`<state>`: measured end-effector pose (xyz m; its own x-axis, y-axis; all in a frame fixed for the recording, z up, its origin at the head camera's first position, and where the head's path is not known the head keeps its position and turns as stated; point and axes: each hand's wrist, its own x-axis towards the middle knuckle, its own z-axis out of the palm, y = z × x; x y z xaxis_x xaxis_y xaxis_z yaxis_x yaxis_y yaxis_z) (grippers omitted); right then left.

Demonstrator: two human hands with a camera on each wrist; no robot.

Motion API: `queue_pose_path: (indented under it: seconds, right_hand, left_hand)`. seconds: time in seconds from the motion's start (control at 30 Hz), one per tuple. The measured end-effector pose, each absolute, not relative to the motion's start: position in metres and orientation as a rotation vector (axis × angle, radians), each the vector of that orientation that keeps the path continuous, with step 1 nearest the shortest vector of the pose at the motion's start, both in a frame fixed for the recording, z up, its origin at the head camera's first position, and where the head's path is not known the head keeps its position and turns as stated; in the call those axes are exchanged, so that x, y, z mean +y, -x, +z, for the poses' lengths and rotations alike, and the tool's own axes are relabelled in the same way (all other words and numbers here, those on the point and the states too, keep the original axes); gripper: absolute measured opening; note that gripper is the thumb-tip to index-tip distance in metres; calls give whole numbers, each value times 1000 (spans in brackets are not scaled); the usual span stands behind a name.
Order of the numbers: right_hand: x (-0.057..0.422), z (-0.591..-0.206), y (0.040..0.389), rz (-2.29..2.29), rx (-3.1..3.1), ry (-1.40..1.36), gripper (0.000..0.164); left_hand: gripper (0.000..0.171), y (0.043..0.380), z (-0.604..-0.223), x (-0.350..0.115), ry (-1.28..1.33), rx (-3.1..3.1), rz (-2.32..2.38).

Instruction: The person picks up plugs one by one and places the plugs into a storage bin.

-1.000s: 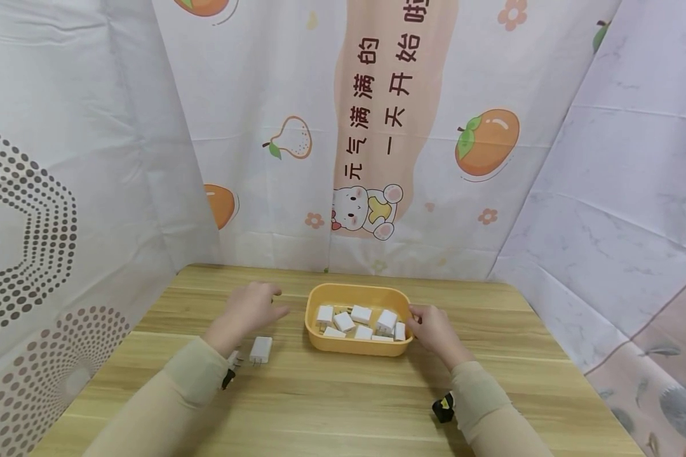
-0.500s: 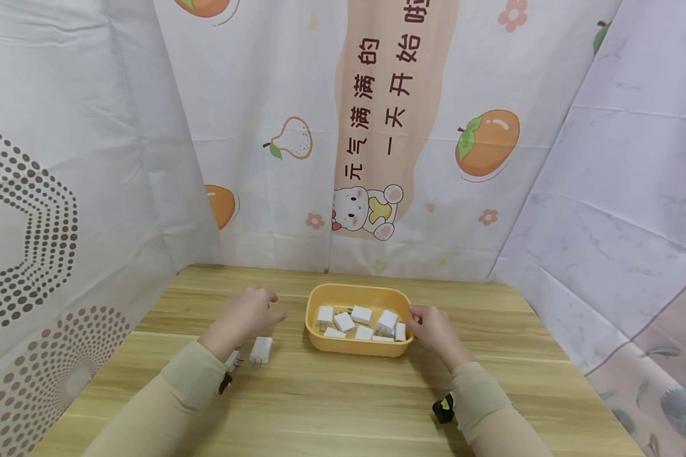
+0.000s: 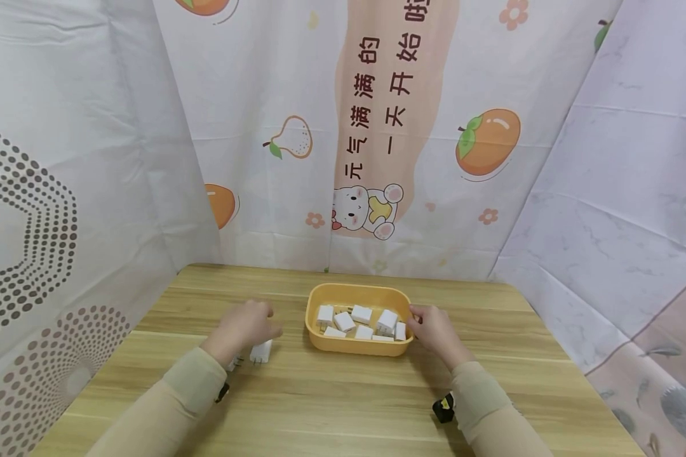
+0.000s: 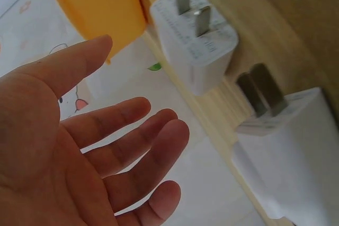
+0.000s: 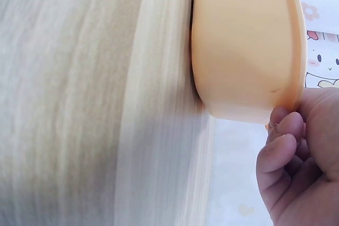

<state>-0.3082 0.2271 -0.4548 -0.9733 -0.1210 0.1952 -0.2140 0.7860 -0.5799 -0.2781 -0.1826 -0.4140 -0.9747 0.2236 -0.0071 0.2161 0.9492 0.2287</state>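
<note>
My left hand hovers over the left of the table, holding nothing. Its fingers are loosely bent and spread in the left wrist view. Close beside it are two white plug chargers: one stands with its two metal prongs showing, and a larger one is nearer the camera. In the head view the hand partly covers both. My right hand grips the right end of a yellow plastic basket, pinching its rim between thumb and curled fingers. Several white chargers lie jumbled inside the basket.
The wooden table has a fabric backdrop behind it and hanging cloths at both sides. Black wrist-camera parts show under the right sleeve and the left one.
My left hand has drawn back and lowered slightly, and now covers more of the two loose chargers. The right hand and basket have stayed in place.
</note>
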Motion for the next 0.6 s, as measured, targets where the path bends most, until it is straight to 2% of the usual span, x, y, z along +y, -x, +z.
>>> queue_pose_path:
  seconds: [0.37,0.6]
  right_hand:
    - [227,-454,307,955,-2838,-247,45]
    - [228,-454,307,947,-2845,-256,45]
  left_hand:
    - [39,280,-432,-182,-384,3081,296]
    - [20,279,-438,-179,-346,3032,310]
